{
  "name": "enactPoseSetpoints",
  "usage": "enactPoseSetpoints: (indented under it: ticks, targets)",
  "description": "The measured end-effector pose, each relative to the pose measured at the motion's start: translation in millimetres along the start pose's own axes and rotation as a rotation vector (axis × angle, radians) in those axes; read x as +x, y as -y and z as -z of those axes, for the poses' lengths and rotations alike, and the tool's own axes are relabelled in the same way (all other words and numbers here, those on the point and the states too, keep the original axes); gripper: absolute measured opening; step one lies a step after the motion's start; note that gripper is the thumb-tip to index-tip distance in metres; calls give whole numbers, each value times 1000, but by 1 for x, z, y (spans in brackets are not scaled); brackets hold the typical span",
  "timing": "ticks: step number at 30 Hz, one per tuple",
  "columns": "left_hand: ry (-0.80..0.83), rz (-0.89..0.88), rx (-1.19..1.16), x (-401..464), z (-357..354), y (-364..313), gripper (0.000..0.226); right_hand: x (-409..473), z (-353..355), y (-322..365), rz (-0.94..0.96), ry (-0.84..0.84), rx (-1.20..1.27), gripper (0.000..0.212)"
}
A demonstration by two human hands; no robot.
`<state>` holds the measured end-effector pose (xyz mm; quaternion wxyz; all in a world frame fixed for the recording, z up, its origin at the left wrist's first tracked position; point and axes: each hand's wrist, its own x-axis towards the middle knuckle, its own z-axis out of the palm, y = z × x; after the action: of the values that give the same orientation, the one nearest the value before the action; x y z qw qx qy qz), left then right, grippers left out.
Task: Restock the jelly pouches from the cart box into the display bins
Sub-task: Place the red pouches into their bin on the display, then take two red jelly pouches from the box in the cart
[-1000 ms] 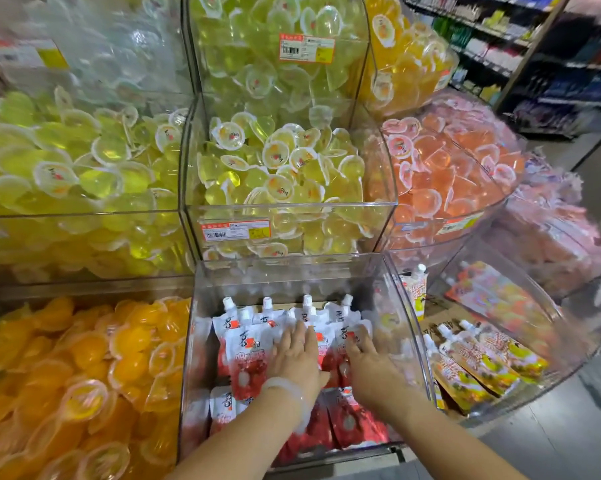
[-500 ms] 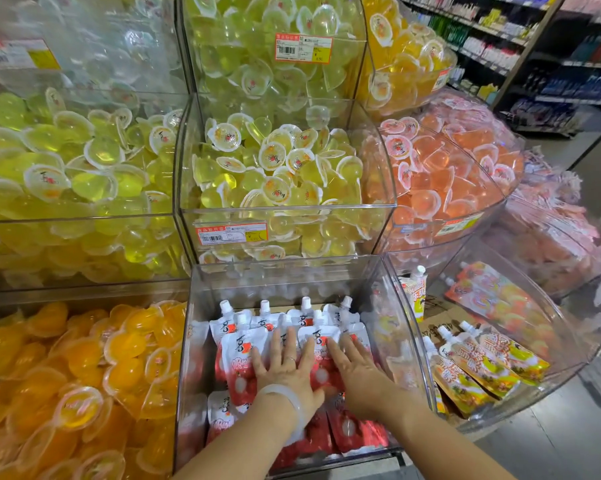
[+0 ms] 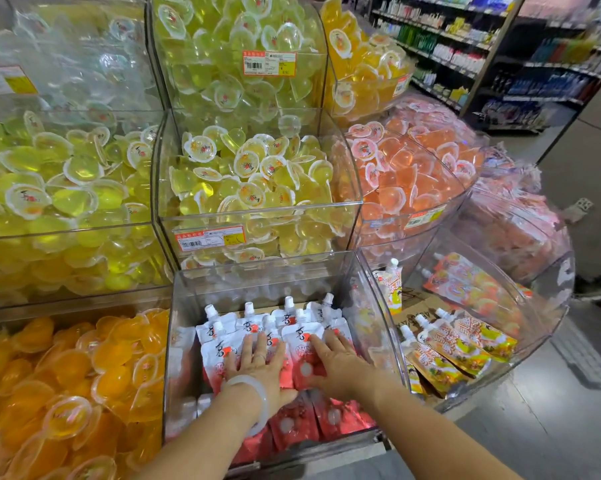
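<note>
Several red-and-white spouted jelly pouches (image 3: 219, 337) lie in a clear display bin (image 3: 271, 275) at the bottom centre. My left hand (image 3: 257, 365), with a pale bangle on its wrist, rests flat on the pouches with fingers spread. Beside it, my right hand (image 3: 337, 362) presses flat on the pouches too, fingers straight and pointing to the back of the bin. A second row of pouches (image 3: 292, 427) lies nearer the bin's front. The cart box is out of view.
A curved clear bin (image 3: 534, 327) to the right holds orange-and-yellow spouted pouches (image 3: 458, 344). Bins of yellow jelly cups (image 3: 250, 178), orange cups (image 3: 67, 375) and peach cups (image 3: 403, 174) surround the pouch bin. Store shelves (image 3: 465, 46) and grey floor (image 3: 534, 410) lie at the right.
Both hands have slid slightly toward the bin's front and flattened; the fingers are now spread on the pouches. The camera has shifted a little.
</note>
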<state>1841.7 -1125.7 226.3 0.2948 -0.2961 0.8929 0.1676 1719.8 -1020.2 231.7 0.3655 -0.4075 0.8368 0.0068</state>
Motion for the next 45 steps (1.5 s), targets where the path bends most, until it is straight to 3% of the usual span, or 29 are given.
enactPoseSetpoints:
  ticks: [4,8,13,19,23,29,36,45]
  targets:
    - [-114,-47,-24,-8,42,-15,68,-26,49,11,89,-55,-99,53]
    - [-344,-142,-19,-20,100,-62,43,-66,103,8,245,-255,-112,36]
    - [-534,-295,23,-28,134,-170,52,-123,145,-73,215,-509,-144,41]
    - [-426,-515,204,-44,91,-351,62,-194,115,-261,-219,-530,-51,39]
    - [-335,-623,344,-46,57,-466,67,-249,91,-363,-407,-498,89,51]
    - [-279,-748,393,-41,32,-614,79,-317,75,-493,-647,-589,217,58]
    - [-250,-909,481,-2,23,-775,74,-338,96,-630,-796,-628,252,59]
    - [-225,-998,421,91,102,-1004,74,-339,227,-837,-856,-659,258,61]
